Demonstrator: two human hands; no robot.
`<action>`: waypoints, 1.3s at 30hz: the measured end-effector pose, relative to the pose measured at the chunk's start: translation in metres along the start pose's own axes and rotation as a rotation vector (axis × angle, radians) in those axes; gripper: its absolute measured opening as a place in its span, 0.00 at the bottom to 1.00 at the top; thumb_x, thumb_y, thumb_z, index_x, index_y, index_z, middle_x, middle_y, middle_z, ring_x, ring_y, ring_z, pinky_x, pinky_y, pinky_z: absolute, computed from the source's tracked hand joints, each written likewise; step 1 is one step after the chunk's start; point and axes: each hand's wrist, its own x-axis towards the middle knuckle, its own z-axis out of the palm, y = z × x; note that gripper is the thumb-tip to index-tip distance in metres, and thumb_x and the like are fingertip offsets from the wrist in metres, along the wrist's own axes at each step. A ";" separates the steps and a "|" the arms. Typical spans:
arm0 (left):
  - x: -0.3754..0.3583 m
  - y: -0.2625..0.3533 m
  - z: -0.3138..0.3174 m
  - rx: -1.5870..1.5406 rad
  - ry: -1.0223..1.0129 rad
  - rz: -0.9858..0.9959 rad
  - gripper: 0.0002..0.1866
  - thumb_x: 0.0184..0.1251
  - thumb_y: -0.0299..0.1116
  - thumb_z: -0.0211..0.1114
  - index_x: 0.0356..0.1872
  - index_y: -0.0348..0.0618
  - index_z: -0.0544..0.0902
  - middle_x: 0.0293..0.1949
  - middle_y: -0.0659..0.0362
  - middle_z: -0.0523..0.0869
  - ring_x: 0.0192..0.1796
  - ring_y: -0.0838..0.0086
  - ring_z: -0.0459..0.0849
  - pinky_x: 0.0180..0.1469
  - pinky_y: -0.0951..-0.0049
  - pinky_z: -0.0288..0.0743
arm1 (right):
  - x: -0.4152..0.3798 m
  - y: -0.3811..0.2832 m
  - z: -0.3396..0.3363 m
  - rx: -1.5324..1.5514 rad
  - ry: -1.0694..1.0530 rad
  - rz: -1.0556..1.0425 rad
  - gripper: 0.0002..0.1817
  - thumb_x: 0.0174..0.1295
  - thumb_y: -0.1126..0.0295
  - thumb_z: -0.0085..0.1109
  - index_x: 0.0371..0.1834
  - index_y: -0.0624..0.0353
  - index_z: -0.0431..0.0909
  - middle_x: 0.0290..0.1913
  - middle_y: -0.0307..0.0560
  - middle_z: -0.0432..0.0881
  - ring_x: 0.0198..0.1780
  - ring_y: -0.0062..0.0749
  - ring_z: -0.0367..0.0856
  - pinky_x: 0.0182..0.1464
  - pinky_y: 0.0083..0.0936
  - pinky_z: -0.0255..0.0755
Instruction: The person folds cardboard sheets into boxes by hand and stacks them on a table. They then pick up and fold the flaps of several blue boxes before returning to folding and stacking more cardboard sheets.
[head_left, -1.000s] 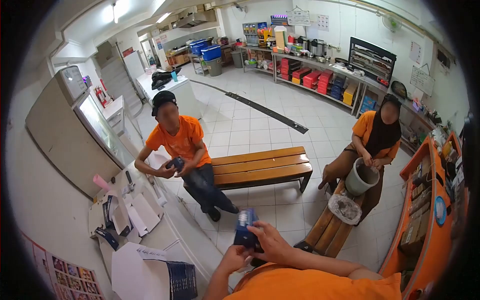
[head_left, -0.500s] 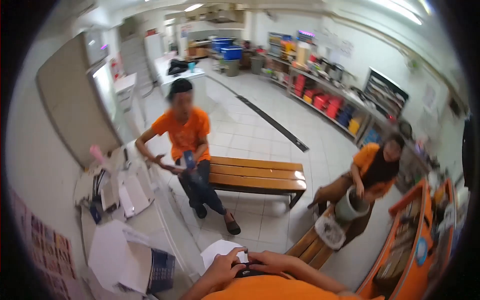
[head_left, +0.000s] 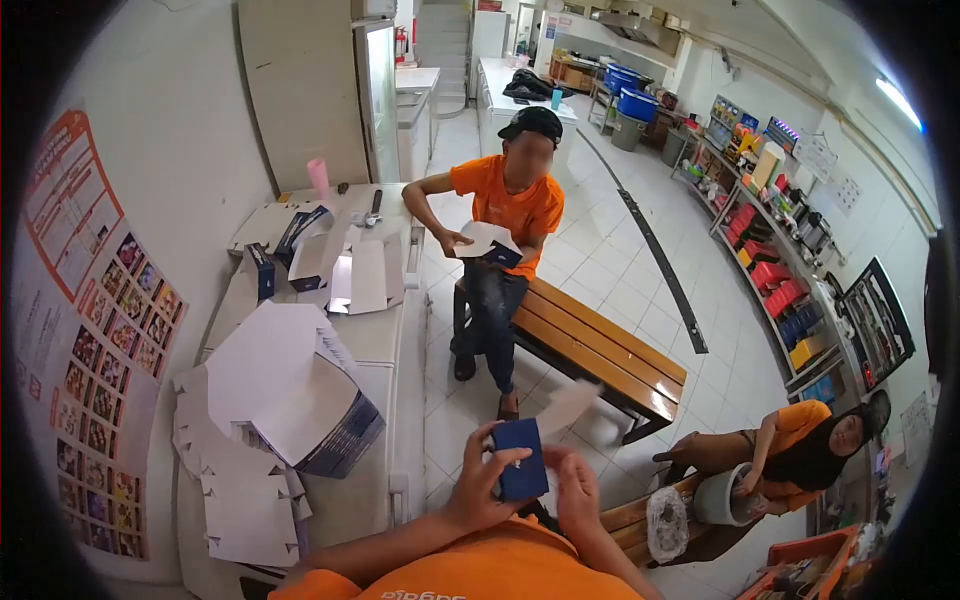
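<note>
— Step in hand? Folding, by the look: small blue box (head_left: 520,470) held at chest height, left hand (head_left: 480,490) clamped on its side, right hand (head_left: 578,488) closed on the other edge.
— Next? Probably tucking that white flap (head_left: 570,405); flat blanks (head_left: 270,380) stacked on the counter (head_left: 385,335).

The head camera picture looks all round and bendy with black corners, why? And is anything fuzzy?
In the head view, a fisheye lens bends the wall and floor lines and blackens the corners; the white flap above the blue box is motion-blurred, while both hands look fairly sharp.
</note>
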 end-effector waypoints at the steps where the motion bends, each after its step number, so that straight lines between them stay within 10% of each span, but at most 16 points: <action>1: 0.004 0.001 -0.005 -0.070 0.036 0.053 0.42 0.48 0.40 0.87 0.66 0.59 0.75 0.69 0.38 0.66 0.72 0.38 0.67 0.69 0.48 0.69 | 0.005 -0.016 0.004 -0.536 0.189 -0.414 0.18 0.79 0.70 0.49 0.68 0.63 0.71 0.58 0.51 0.84 0.56 0.47 0.86 0.61 0.33 0.76; 3: 0.009 0.021 -0.019 -0.137 -0.022 0.073 0.41 0.45 0.37 0.89 0.64 0.57 0.77 0.67 0.40 0.70 0.70 0.40 0.70 0.68 0.51 0.71 | 0.010 -0.028 0.009 -0.755 0.374 -0.614 0.23 0.71 0.77 0.52 0.69 0.67 0.70 0.58 0.60 0.82 0.57 0.55 0.83 0.61 0.39 0.75; 5: 0.009 0.032 -0.021 -0.356 -0.190 0.088 0.41 0.45 0.39 0.89 0.64 0.56 0.77 0.66 0.41 0.71 0.70 0.42 0.70 0.69 0.52 0.71 | 0.011 0.016 -0.007 -0.565 -0.199 -0.361 0.27 0.67 0.82 0.53 0.71 0.65 0.67 0.60 0.62 0.81 0.59 0.56 0.83 0.61 0.37 0.75; 7: -0.002 0.032 -0.028 -0.281 -0.156 0.079 0.41 0.44 0.40 0.88 0.64 0.56 0.78 0.66 0.41 0.71 0.71 0.43 0.69 0.69 0.52 0.71 | 0.022 0.017 -0.003 -0.411 -0.344 -0.381 0.26 0.68 0.80 0.57 0.70 0.63 0.68 0.59 0.63 0.81 0.58 0.55 0.83 0.60 0.37 0.75; 11: -0.015 0.039 -0.046 -0.206 0.106 0.095 0.39 0.44 0.41 0.88 0.63 0.59 0.80 0.71 0.41 0.65 0.74 0.42 0.67 0.68 0.52 0.73 | 0.032 0.018 0.030 -0.575 0.165 -0.317 0.17 0.69 0.70 0.67 0.56 0.64 0.76 0.55 0.60 0.83 0.52 0.43 0.86 0.54 0.34 0.77; 13: -0.027 0.042 -0.057 -0.088 0.079 0.151 0.38 0.44 0.40 0.88 0.62 0.61 0.81 0.72 0.41 0.63 0.75 0.42 0.64 0.69 0.51 0.72 | 0.045 0.053 0.035 -0.256 -0.202 0.267 0.15 0.70 0.69 0.65 0.55 0.66 0.78 0.52 0.56 0.86 0.50 0.35 0.85 0.53 0.31 0.77; 15: -0.033 0.041 -0.064 -0.051 0.058 0.156 0.39 0.44 0.41 0.89 0.62 0.63 0.81 0.72 0.41 0.62 0.77 0.41 0.63 0.72 0.47 0.69 | 0.040 0.008 0.059 -0.250 -0.310 -0.109 0.18 0.75 0.61 0.60 0.58 0.64 0.79 0.52 0.54 0.85 0.51 0.36 0.84 0.56 0.33 0.78; 17: -0.045 0.031 -0.063 0.125 0.096 0.325 0.40 0.44 0.44 0.89 0.64 0.66 0.81 0.73 0.41 0.61 0.78 0.41 0.61 0.74 0.45 0.65 | 0.068 0.106 0.050 0.546 -0.594 0.168 0.20 0.79 0.60 0.50 0.65 0.61 0.76 0.62 0.57 0.80 0.59 0.42 0.81 0.61 0.40 0.77; 21: -0.032 0.072 -0.112 0.066 0.540 0.104 0.47 0.51 0.48 0.86 0.72 0.48 0.72 0.73 0.41 0.62 0.78 0.42 0.59 0.77 0.49 0.60 | 0.212 0.173 0.102 -0.614 -0.445 -0.575 0.19 0.77 0.67 0.45 0.68 0.58 0.72 0.65 0.57 0.76 0.59 0.54 0.79 0.61 0.51 0.74; 22: -0.040 0.065 -0.137 0.195 0.634 0.077 0.47 0.55 0.47 0.83 0.73 0.42 0.69 0.70 0.42 0.64 0.76 0.45 0.63 0.75 0.52 0.63 | 0.216 0.099 0.141 -0.110 -0.533 -0.384 0.17 0.72 0.69 0.52 0.61 0.61 0.77 0.54 0.61 0.82 0.53 0.61 0.81 0.57 0.51 0.75; 24: -0.067 0.038 -0.194 0.456 0.815 -0.178 0.42 0.61 0.42 0.78 0.73 0.39 0.68 0.62 0.44 0.71 0.68 0.53 0.71 0.67 0.59 0.68 | 0.233 -0.021 0.209 -0.824 -0.692 -0.774 0.17 0.63 0.70 0.61 0.53 0.67 0.80 0.45 0.66 0.85 0.54 0.66 0.81 0.57 0.51 0.74; 27: -0.094 0.007 -0.241 0.600 0.815 -0.518 0.33 0.64 0.33 0.72 0.70 0.42 0.73 0.54 0.49 0.76 0.56 0.62 0.78 0.58 0.64 0.73 | 0.231 -0.062 0.279 -0.790 -0.647 -0.536 0.33 0.53 0.52 0.76 0.52 0.72 0.82 0.52 0.71 0.85 0.56 0.63 0.84 0.60 0.45 0.76; 32: -0.106 -0.001 -0.260 0.681 0.653 -0.503 0.21 0.60 0.36 0.73 0.56 0.47 0.84 0.37 0.55 0.84 0.37 0.64 0.83 0.42 0.65 0.78 | 0.227 -0.038 0.311 -0.937 -0.759 -0.647 0.33 0.54 0.56 0.75 0.54 0.73 0.79 0.49 0.72 0.86 0.55 0.68 0.83 0.61 0.47 0.77; 39: -0.111 0.004 -0.277 0.655 0.628 -0.663 0.20 0.56 0.39 0.75 0.47 0.44 0.82 0.33 0.53 0.88 0.36 0.58 0.86 0.43 0.62 0.79 | 0.221 -0.039 0.311 -1.170 -0.779 -0.742 0.25 0.57 0.67 0.69 0.54 0.71 0.76 0.45 0.73 0.86 0.51 0.69 0.85 0.57 0.52 0.79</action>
